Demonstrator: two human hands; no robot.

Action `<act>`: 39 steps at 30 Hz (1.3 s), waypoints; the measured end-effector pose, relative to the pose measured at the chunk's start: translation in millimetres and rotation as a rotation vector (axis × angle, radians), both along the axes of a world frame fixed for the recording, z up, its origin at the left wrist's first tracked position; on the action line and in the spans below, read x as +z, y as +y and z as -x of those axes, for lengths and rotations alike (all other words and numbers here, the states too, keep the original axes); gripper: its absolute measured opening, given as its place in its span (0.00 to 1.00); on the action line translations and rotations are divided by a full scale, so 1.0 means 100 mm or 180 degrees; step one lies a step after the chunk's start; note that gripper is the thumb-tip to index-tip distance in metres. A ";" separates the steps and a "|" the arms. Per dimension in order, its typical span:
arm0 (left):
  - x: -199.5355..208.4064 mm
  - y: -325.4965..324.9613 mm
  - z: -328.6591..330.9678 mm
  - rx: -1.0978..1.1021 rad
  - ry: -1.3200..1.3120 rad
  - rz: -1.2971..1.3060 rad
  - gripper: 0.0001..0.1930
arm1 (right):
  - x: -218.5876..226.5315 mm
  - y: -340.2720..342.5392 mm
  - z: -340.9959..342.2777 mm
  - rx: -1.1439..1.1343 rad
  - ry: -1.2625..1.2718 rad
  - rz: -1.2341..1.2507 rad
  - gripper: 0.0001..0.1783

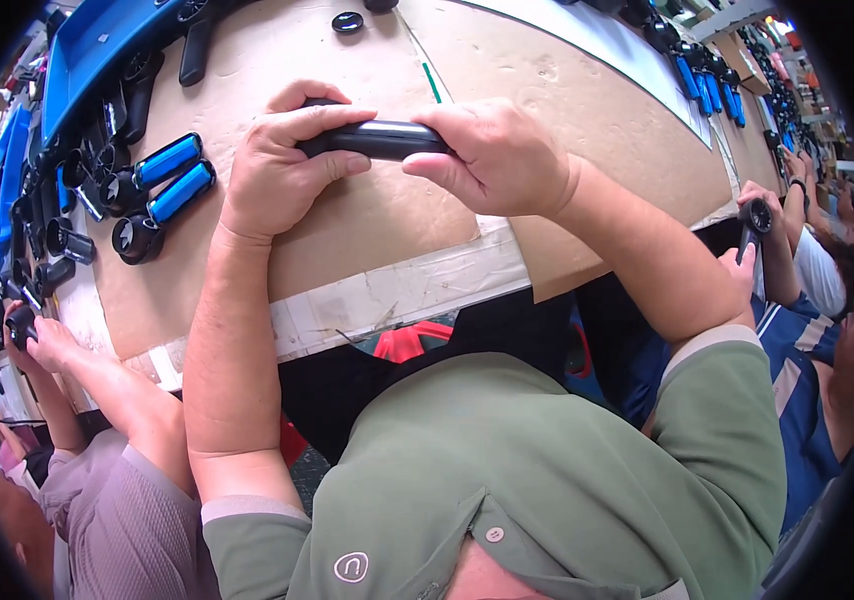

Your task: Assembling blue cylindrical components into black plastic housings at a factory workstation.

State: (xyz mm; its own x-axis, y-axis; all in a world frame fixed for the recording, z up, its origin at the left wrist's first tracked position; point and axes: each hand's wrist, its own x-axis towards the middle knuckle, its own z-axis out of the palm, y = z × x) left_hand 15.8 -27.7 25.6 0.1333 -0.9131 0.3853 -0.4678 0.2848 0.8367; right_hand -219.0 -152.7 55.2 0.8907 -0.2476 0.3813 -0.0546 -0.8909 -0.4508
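Both my hands hold a long, rounded black fan handle (379, 138) level above the brown-covered table (377, 235). My left hand (292, 155) is closed round its left end, thumb below and fingers above. On the right end, my right hand (502, 155) grips it between thumb and curled fingers. The two ends are partly hidden by my fingers. Left of my left hand lie black fan parts with round heads (137, 238) and blue cylinders (182, 190) set in them.
A blue bin (97, 60) stands at the far left, with black handles (195, 50) beside it. A small round black part (347, 22) lies at the back. More blue-and-black parts (707, 85) line the far right. Co-workers sit on both sides; one holds a black handheld fan (755, 215).
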 end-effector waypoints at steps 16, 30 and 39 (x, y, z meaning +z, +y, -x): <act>0.04 0.03 0.11 0.0366 -0.0536 -0.0027 0.19 | -0.19 0.08 0.02 -0.0043 -0.0374 0.0007 0.15; -0.01 0.23 0.38 0.1478 -0.1510 0.0265 0.23 | -0.27 0.17 0.02 -0.0198 -0.0250 -0.1056 0.13; -0.05 0.21 0.38 0.1404 -0.1953 0.0701 0.22 | -0.17 0.04 0.04 0.0120 0.0233 -0.0339 0.13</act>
State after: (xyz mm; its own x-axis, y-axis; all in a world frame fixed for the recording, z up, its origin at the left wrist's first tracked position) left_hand -22.7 -7.0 20.2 0.1706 -0.7195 0.6732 -0.9364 0.0944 0.3381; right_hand -222.5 -148.8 37.8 0.9246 -0.2490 0.2883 -0.0582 -0.8403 -0.5389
